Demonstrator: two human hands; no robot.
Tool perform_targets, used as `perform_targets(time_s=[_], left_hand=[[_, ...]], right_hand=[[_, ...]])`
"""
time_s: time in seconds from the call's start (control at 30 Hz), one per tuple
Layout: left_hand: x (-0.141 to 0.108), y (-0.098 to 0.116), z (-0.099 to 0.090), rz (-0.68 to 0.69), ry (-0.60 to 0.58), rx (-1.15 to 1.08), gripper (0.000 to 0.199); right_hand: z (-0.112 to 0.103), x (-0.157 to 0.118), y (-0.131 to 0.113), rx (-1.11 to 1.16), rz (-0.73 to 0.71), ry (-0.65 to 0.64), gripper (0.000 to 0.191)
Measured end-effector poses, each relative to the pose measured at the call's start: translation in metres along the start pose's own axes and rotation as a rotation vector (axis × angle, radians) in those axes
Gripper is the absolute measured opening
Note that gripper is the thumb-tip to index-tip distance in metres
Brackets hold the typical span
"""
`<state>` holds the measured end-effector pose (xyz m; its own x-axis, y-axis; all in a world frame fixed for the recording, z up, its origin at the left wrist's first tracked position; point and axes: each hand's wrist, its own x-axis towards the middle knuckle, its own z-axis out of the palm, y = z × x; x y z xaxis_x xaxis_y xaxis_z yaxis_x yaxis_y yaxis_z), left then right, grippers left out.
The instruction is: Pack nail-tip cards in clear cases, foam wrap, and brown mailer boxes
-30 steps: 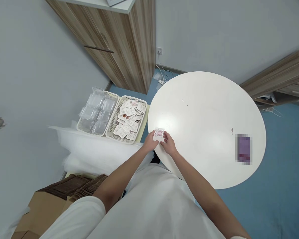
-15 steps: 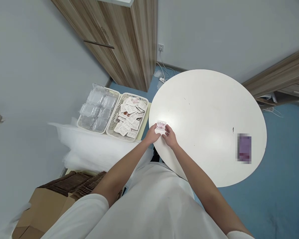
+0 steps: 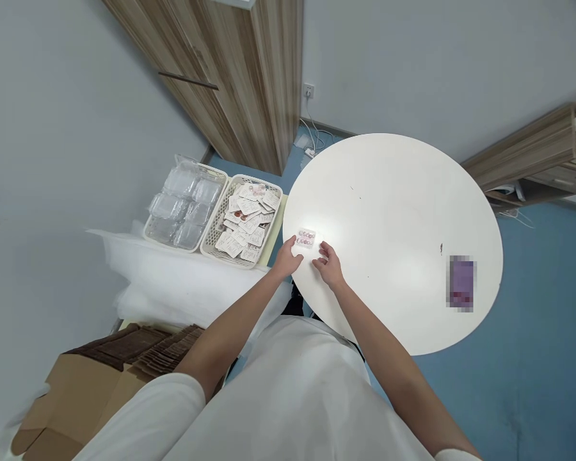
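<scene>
A small clear pack with two rows of pinkish oval pieces (image 3: pixel 306 239) lies on the white round table (image 3: pixel 388 211), near its left edge. My left hand (image 3: pixel 287 258) is at the pack's lower left, thumb and fingers apart, holding nothing. On the other side, my right hand (image 3: pixel 329 264) is just right of the pack with its fingers spread and slightly curled; a gap separates it from the pack.
Left of the table stand a white basket of printed cards (image 3: pixel 242 221) and a basket of clear plastic packs (image 3: pixel 187 205). White wrapping sheet (image 3: pixel 173 282) and cardboard boxes (image 3: pixel 81 390) are nearer. A blurred purple object (image 3: pixel 461 283) lies on the table's right.
Both hands have come away from the small pack, which now lies between them on the table. The whole view has shifted slightly.
</scene>
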<state>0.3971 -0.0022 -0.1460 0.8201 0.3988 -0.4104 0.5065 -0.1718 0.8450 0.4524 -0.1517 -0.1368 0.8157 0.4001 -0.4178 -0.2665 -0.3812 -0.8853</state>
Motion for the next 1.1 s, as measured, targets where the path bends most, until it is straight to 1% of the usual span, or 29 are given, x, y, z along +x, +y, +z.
perform_targets(time_s=[0.13, 0.27, 0.4, 0.47, 0.57, 0.7, 0.83, 0.97, 1.1], left_hand=[[-0.016, -0.005, 0.005, -0.013, 0.052, -0.030, 0.067], [-0.041, -0.009, 0.011, -0.015, 0.116, -0.049, 0.063], [-0.071, -0.008, 0.019, -0.021, 0.180, -0.064, 0.053], [-0.089, -0.007, 0.024, -0.041, 0.174, -0.092, 0.048], [-0.118, -0.008, 0.033, -0.037, 0.168, -0.121, 0.041], [-0.156, -0.014, 0.040, -0.052, 0.189, -0.111, 0.039], [-0.184, -0.026, 0.035, -0.069, 0.214, -0.134, 0.040], [-0.204, -0.039, 0.018, -0.092, 0.281, -0.127, 0.043], [-0.223, -0.047, -0.009, -0.109, 0.353, -0.111, 0.043]], right_hand=[[-0.018, -0.023, -0.001, -0.007, -0.007, -0.010, 0.060], [-0.041, -0.049, 0.003, -0.031, -0.017, -0.019, 0.053], [-0.061, -0.071, 0.012, -0.024, -0.024, -0.033, 0.041], [-0.067, -0.081, 0.018, -0.004, -0.027, -0.067, 0.036], [-0.071, -0.093, 0.026, 0.054, -0.036, -0.146, 0.036], [-0.063, -0.104, 0.032, 0.105, -0.074, -0.259, 0.037], [-0.044, -0.107, 0.027, 0.095, -0.112, -0.362, 0.035], [-0.023, -0.108, 0.020, 0.078, -0.119, -0.460, 0.031], [0.004, -0.106, 0.012, 0.012, -0.115, -0.528, 0.028]])
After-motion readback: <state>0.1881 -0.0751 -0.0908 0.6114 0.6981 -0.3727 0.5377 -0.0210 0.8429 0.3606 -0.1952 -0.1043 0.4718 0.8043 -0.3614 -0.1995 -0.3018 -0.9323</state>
